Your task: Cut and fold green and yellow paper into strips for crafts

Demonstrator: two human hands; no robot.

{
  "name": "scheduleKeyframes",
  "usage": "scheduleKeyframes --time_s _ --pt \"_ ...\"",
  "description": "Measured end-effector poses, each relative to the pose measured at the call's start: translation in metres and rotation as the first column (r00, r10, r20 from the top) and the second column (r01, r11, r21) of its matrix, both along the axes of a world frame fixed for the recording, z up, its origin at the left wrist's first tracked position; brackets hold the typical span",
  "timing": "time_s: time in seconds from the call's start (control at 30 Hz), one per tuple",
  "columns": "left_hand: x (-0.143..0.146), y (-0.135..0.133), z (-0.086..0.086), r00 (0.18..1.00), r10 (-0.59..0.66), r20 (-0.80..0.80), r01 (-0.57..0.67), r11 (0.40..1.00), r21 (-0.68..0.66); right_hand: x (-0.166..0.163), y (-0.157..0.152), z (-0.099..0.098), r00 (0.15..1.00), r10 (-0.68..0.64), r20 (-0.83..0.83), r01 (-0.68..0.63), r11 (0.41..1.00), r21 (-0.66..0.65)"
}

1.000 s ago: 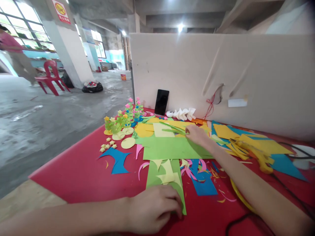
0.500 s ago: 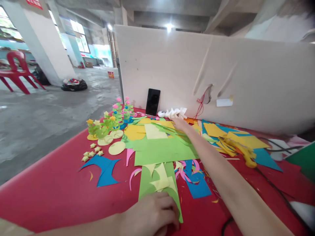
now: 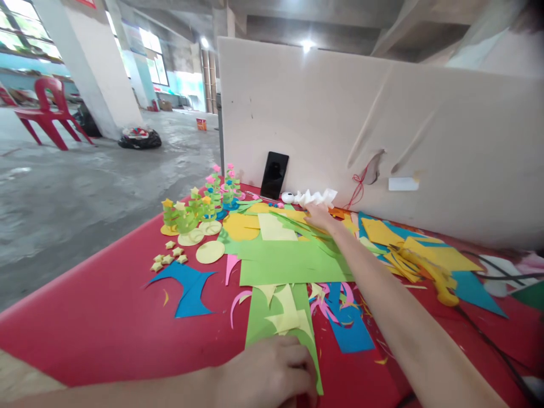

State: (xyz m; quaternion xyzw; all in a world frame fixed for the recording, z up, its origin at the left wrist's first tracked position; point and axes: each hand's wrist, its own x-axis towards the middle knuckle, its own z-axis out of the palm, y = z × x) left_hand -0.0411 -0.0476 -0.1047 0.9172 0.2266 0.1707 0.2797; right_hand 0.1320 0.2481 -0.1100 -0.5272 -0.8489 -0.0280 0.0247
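Note:
My left hand (image 3: pixel 267 374) lies at the near edge of the red table (image 3: pixel 106 317), its fingers curled onto the near end of a long green paper strip (image 3: pixel 272 314) that carries pale yellow cut pieces. My right hand (image 3: pixel 318 216) is stretched far forward over the green and yellow sheets (image 3: pixel 293 260), right by the white folded paper shapes (image 3: pixel 317 197) at the foot of the board. Its fingers are small and partly hidden, so whether they hold anything is unclear.
Small green paper trees (image 3: pixel 199 204) with stars stand at the far left, with yellow discs and tiny stars beside them. A black phone (image 3: pixel 274 174) leans on the beige partition (image 3: pixel 382 124). A yellow glue gun (image 3: pixel 429 271) and cables lie right. Blue and pink scraps litter the middle.
My right hand has reached farther forward, from the green sheet to the white folded shapes by the board. The left hand has stayed on the green strip. The view has shifted slightly.

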Motion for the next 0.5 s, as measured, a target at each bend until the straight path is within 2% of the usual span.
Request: scheduleKeyframes --time_s 0.3,0.5 --pt "-0.0003 0.0006 0.0025 1.000 -0.004 -0.008 0.003 1.000 -0.011 0.0019 0.0020 0.0037 0.999 0.039 -0.027 -0.041 0.992 -0.117" --pt "-0.0009 -0.0009 -0.0011 1.000 0.013 0.001 -0.013 1.000 0.001 0.0044 0.0066 0.0057 0.998 0.041 -0.056 -0.047 0.993 -0.107"
